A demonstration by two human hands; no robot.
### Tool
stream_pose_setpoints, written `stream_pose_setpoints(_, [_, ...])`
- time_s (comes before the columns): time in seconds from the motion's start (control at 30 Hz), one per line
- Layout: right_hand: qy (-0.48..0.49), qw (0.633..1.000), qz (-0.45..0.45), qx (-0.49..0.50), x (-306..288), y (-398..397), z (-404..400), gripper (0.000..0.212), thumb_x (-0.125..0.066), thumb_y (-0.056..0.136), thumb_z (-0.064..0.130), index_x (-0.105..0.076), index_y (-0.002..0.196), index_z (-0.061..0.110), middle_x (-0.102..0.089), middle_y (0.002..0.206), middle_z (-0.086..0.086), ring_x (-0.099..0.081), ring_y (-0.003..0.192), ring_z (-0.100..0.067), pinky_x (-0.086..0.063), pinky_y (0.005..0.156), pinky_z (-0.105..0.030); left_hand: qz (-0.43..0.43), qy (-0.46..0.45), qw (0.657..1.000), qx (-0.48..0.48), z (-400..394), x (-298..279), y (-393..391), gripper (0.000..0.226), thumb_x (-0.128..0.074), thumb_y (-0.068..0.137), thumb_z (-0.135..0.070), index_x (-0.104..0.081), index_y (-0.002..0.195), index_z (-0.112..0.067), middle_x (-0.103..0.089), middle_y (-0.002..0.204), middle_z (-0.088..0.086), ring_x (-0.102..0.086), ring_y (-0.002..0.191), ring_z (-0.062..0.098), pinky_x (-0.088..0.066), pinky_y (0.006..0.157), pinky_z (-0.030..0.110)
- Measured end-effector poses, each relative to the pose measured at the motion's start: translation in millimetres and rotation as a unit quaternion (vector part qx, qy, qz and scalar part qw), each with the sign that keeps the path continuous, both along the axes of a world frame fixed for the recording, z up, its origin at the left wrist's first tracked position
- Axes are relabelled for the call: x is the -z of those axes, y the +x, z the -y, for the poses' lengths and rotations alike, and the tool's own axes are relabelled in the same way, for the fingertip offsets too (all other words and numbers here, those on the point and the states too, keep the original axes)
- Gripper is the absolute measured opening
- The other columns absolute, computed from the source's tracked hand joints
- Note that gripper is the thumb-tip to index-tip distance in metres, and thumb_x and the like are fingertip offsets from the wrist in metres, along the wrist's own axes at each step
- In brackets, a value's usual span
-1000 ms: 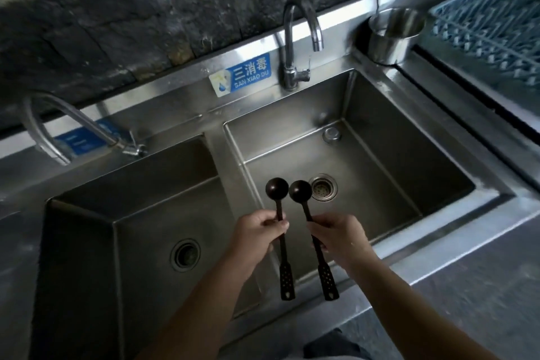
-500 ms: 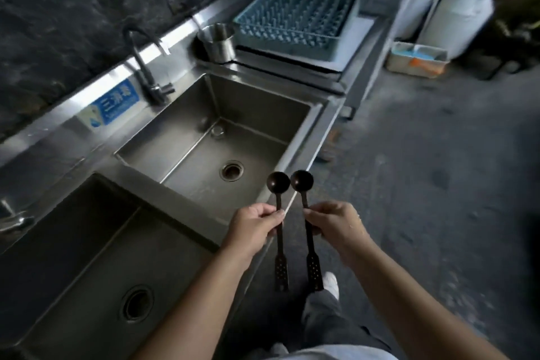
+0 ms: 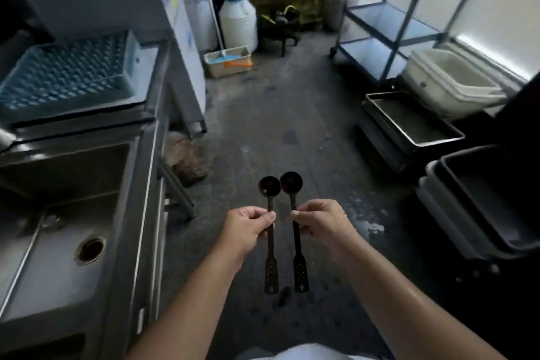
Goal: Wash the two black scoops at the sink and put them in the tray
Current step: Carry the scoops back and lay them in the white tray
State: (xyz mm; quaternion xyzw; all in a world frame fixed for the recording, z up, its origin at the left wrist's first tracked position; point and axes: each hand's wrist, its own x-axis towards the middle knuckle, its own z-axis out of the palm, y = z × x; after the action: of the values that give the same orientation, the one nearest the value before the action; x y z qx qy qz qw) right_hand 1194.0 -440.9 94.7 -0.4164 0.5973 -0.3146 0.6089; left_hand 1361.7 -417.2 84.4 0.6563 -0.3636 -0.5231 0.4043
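At the centre of the frame, over open floor (image 3: 292, 131), the left hand (image 3: 248, 228) and right hand (image 3: 321, 223) each pinch one black scoop (image 3: 269, 231) (image 3: 295, 231) upright, side by side; the sink (image 3: 58, 242) edge is at left, the tray (image 3: 415, 120) at right.

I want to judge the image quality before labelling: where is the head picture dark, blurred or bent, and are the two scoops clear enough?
Head view: dim overall, the only strong light a glare strip along the right wall; the blue rack is smeared; the shelf cart leans from wide-angle bending; the left scoop in the left hand and the right scoop in the right hand are sharp, though very dark.
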Motion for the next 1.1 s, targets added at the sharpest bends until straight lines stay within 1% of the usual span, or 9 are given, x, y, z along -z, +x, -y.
stream_pose_setpoints(0.07, [0.005,0.999,0.009,0.04,-0.2,-50.5,-5.6,0.025,-0.074,0.086,0.0,-0.068,0.063,0.008,-0.067,0.056,-0.005,-0.063,0.048,-0.013,-0.055,0.053,-0.026,-0.01,0.006,0.999,0.042,6.9,-0.7,-49.6,0.018,-0.072,0.085,-0.009,-0.071,0.067,-0.011,-0.066,0.06,0.005,-0.053,0.047,0.011,-0.04,0.043,0.017])
stream_pose_setpoints(0.13, [0.004,0.998,0.008,0.068,0.2,-102.9,-13.8,0.024,-0.074,0.086,0.002,-0.068,0.063,0.009,-0.066,0.056,-0.006,-0.061,0.046,-0.012,-0.051,0.048,-0.022,-0.024,0.011,0.997,0.077,11.1,-1.2,-102.3,0.016,-0.07,0.085,-0.005,-0.069,0.07,-0.007,-0.065,0.059,0.005,-0.054,0.042,0.006,-0.04,0.041,0.014])
stream_pose_setpoints(0.27, [0.006,0.992,0.015,0.129,0.6,-213.7,-33.4,0.025,-0.073,0.086,0.001,-0.068,0.063,0.009,-0.068,0.056,-0.007,-0.063,0.044,-0.013,-0.051,0.047,-0.023,-0.058,0.03,0.989,0.134,13.3,-3.0,-217.3,0.007,-0.068,0.085,0.0,-0.068,0.079,0.001,-0.065,0.061,0.006,-0.058,0.042,0.002,-0.045,0.042,0.013])
stream_pose_setpoints(0.5, [0.01,0.965,0.006,0.263,-4.0,-388.1,-89.5,0.024,-0.072,0.087,0.001,-0.066,0.065,0.008,-0.068,0.054,-0.005,-0.064,0.04,-0.01,-0.039,0.033,-0.013,-0.08,0.057,0.952,0.291,-0.3,3.1,-403.8,0.011,-0.07,0.085,-0.001,-0.069,0.074,-0.006,-0.068,0.058,0.002,-0.061,0.044,0.004,-0.046,0.041,0.013])
stream_pose_setpoints(0.6, [0.019,0.944,0.007,0.33,-4.4,-443.3,-117.5,0.023,-0.069,0.089,-0.001,-0.065,0.067,0.004,-0.067,0.052,-0.005,-0.064,0.038,-0.008,-0.04,0.032,-0.013,-0.069,0.073,0.93,0.355,-5.5,8.2,-469.0,0.014,-0.073,0.084,-0.007,-0.071,0.072,-0.013,-0.071,0.059,0.001,-0.061,0.044,0.005,-0.044,0.038,0.015])
stream_pose_setpoints(0.7, [0.028,0.917,-0.007,0.398,-1.4,-491.8,-143.4,0.023,-0.07,0.09,0.002,-0.066,0.068,0.006,-0.066,0.046,0.003,-0.063,0.038,-0.005,-0.041,0.033,-0.013,-0.054,0.09,0.903,0.416,-11.0,12.6,-527.4,0.016,-0.074,0.083,-0.014,-0.074,0.068,-0.019,-0.072,0.062,0.001,-0.059,0.043,0.005,-0.038,0.034,0.016])
stream_pose_setpoints(0.83, [0.043,0.877,-0.012,0.479,7.1,-547.9,-166.3,0.023,-0.073,0.088,0.007,-0.068,0.066,0.012,-0.067,0.051,0.002,-0.063,0.041,-0.006,-0.039,0.033,-0.012,-0.063,0.097,0.867,0.485,-11.9,15.4,-599.5,0.005,-0.073,0.083,-0.013,-0.071,0.08,-0.012,-0.07,0.061,0.001,-0.056,0.04,0.004,-0.03,0.031,0.014])
stream_pose_setpoints(0.97, [0.05,0.847,-0.01,0.528,13.5,-596.0,-167.9,0.024,-0.072,0.088,0.008,-0.069,0.065,0.014,-0.068,0.049,0.003,-0.065,0.042,-0.005,-0.039,0.034,-0.01,-0.059,0.099,0.834,0.54,1.3,16.5,-668.3,0.012,-0.071,0.085,-0.011,-0.068,0.092,-0.002,-0.067,0.06,0.0,-0.053,0.039,0.003,-0.028,0.031,0.013])
stream_pose_setpoints(1.1, [0.052,0.815,-0.015,0.577,17.2,-647.2,-144.8,0.022,-0.072,0.088,0.009,-0.069,0.066,0.012,-0.069,0.051,0.002,-0.066,0.044,-0.007,-0.039,0.034,-0.011,-0.056,0.101,0.8,0.589,33.7,18.3,-736.0,0.006,-0.071,0.085,-0.011,-0.068,0.086,-0.006,-0.067,0.062,0.002,-0.054,0.04,0.005,-0.031,0.032,0.014])
